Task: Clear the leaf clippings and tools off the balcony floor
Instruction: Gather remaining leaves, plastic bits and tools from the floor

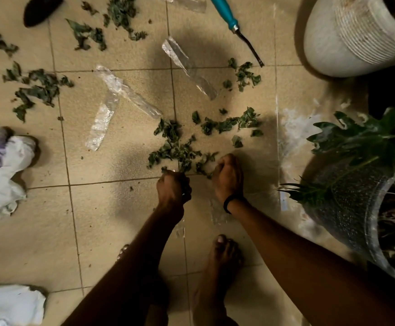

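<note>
Leaf clippings (175, 149) lie in several loose patches over the tiled balcony floor (111, 208), and the nearest patch is just in front of the person. Both hands are at its near edge with the knuckles up. The right hand (227, 177) has its fingers curled over some pieces. The left hand (173, 187) is closed like a fist and probably pinches a few clippings too, but its inside is hidden. I think the hands are low and close together so they can rake the pieces into one handful.

A teal-handled tool (229, 17) and a dark tool (41, 8) lie far from the hands, untouched. Clear plastic strips (125, 90) lie between the patches.

A crumpled white bag (3, 172) waits at the left, and I cannot see its contents. The dark speckled pot (347, 208) holds a green plant (361, 137). The inside of the white pot (356, 36) is mostly out of view.
</note>
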`<state>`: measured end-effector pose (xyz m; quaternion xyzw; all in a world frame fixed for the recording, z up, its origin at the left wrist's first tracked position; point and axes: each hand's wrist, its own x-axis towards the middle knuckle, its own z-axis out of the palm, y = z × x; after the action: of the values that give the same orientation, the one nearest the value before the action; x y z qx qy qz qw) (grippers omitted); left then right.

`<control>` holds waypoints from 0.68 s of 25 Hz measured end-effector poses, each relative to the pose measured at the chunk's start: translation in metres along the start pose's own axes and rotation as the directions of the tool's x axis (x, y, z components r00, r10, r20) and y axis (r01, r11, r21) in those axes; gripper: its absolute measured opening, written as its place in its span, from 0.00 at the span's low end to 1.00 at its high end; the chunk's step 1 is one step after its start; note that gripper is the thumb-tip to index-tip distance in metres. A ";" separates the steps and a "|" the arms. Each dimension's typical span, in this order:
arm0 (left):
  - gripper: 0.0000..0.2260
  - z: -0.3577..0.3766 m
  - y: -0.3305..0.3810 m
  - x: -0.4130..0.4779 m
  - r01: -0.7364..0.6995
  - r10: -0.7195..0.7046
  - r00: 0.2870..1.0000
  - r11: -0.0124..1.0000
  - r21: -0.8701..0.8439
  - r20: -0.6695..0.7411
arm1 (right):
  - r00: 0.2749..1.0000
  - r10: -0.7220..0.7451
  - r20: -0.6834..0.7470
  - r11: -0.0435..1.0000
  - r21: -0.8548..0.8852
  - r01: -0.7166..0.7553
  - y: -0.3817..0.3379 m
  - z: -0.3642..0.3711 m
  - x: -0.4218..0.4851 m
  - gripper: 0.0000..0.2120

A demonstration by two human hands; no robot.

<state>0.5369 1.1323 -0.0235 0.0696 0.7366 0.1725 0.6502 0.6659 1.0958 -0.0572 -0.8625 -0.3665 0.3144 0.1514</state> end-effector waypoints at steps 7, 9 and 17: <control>0.09 -0.015 0.021 -0.002 -0.057 0.063 0.984 0.998 -0.040 0.168 | 0.953 -0.164 0.256 0.976 -0.096 0.194 -0.027 0.024 0.002 0.20; 0.13 -0.018 0.025 -0.006 -0.064 0.063 0.973 0.998 -0.006 0.223 | 0.959 -0.132 0.250 0.969 -0.172 0.178 -0.028 0.032 0.003 0.17; 0.22 -0.039 0.034 -0.006 0.113 -0.015 0.880 0.977 -0.178 0.476 | 1.000 0.000 -0.013 0.999 0.037 0.000 -0.041 0.026 0.007 0.09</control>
<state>0.4954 1.1553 -0.0026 0.0189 0.5370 0.2020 0.8188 0.6310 1.1299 -0.0596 -0.8615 -0.3597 0.3154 0.1699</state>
